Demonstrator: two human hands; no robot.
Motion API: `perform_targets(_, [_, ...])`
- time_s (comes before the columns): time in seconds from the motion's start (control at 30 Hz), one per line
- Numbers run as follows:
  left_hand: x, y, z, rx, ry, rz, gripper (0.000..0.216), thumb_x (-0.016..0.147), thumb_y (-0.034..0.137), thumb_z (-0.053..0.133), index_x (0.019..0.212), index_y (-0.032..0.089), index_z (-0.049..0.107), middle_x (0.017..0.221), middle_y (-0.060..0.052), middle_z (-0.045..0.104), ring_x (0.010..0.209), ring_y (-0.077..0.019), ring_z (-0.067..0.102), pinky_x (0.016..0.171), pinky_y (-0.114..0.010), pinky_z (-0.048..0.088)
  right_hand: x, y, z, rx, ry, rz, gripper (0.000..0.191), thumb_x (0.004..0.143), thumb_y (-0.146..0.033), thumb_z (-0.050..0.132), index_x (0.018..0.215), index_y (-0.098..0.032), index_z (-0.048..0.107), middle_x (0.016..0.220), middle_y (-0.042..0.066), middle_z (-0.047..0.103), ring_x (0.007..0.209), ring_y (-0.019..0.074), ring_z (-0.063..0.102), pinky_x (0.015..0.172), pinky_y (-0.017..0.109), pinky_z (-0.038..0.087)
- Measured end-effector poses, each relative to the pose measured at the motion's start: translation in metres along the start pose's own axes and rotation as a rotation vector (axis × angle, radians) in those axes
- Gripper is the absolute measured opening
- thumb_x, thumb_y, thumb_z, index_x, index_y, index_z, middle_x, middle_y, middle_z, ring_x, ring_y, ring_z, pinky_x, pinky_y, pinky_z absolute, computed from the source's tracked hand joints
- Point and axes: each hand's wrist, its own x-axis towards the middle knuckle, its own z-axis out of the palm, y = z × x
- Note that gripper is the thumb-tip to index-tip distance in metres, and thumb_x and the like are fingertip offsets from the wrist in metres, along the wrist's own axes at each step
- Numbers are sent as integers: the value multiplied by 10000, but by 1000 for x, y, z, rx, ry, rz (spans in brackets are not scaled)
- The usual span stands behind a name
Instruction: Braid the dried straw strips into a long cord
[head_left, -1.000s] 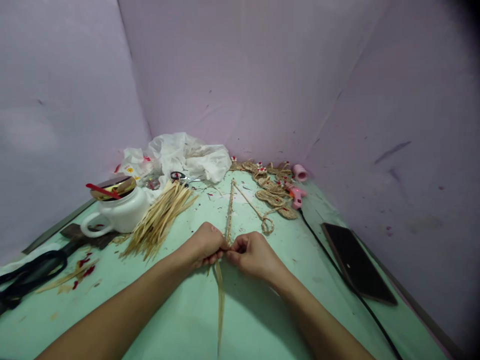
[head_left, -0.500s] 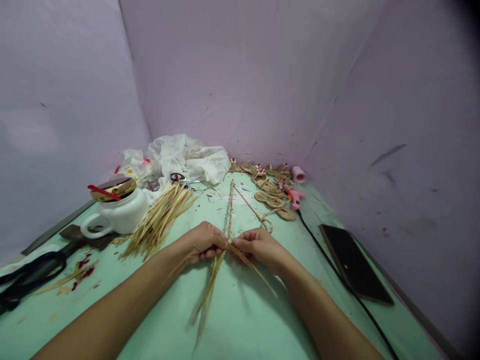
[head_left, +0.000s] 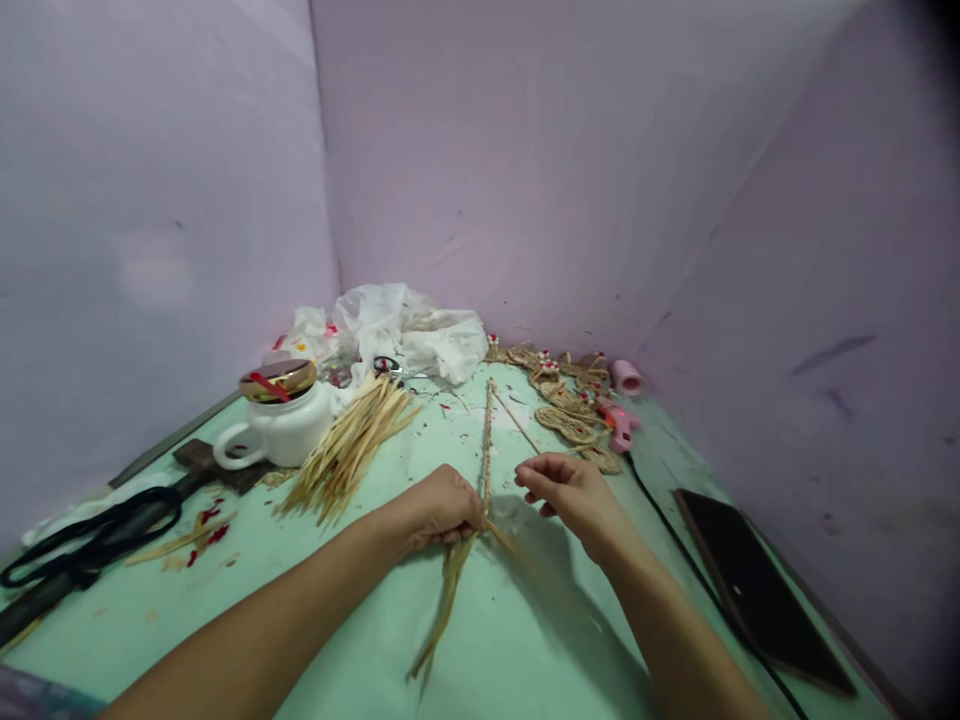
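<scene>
In the middle of the table, my left hand [head_left: 450,508] pinches a narrow braid of dried straw-coloured strips [head_left: 488,440] near its lower end. The braid runs straight away from me. Below the pinch, loose strips [head_left: 442,610] hang toward me, and another strip, smeared by motion, slants to the right. My right hand [head_left: 566,490] hovers to the right of the braid, its fingers loosely bent and apart, with nothing seen in them. It partly hides a thin cord [head_left: 516,418] that runs down from the braid's far end.
A bundle of dry strips [head_left: 352,445] lies left, beside a white lidded mug [head_left: 296,430], scissors [head_left: 386,366] and a hammer-like tool [head_left: 199,465]. Braided oval pieces [head_left: 566,425], a pink glue gun [head_left: 619,422] with black cable and a dark phone or tablet [head_left: 757,580] lie right. A white plastic bag [head_left: 420,325] sits behind.
My right hand has let go of the strips and moved up and right, away from the braid. My left hand keeps its pinch. The camera view has shifted left.
</scene>
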Motion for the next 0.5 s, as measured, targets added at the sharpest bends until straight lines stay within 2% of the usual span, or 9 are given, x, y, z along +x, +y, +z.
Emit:
perform_targets(0.13, [2, -1, 1, 5, -3, 1, 96, 497, 120, 514, 424, 148, 458, 324, 49, 378, 274, -60, 303, 286, -189, 175, 17, -24, 16, -62, -63, 38, 126, 643, -247, 603, 663, -125, 580, 613, 17, 586, 468, 67, 500, 401, 166, 359])
perform_targets(0.3, [3, -1, 3, -25, 3, -26, 90, 502, 92, 505, 446, 147, 463, 313, 48, 360, 276, -66, 305, 292, -191, 200, 69, -54, 65, -166, -138, 110, 64, 661, -186, 579, 645, -128, 557, 601, 33, 593, 423, 69, 496, 386, 179, 384])
perform_targets(0.4, [3, -1, 4, -3, 26, -26, 78, 498, 84, 494, 448, 140, 474, 324, 34, 379, 286, -74, 322, 304, -199, 212, 106, -58, 102, -304, -134, 109, 147, 662, -211, 573, 548, -127, 533, 478, 38, 550, 380, 89, 477, 382, 210, 402])
perform_targets(0.5, [4, -1, 4, 18, 44, -15, 108, 481, 61, 490, 420, 141, 453, 304, 35, 356, 281, -75, 315, 313, -206, 212, 136, -51, 129, -439, -118, 100, 173, 624, -237, 595, 497, -135, 539, 433, 64, 540, 402, 150, 520, 383, 249, 411])
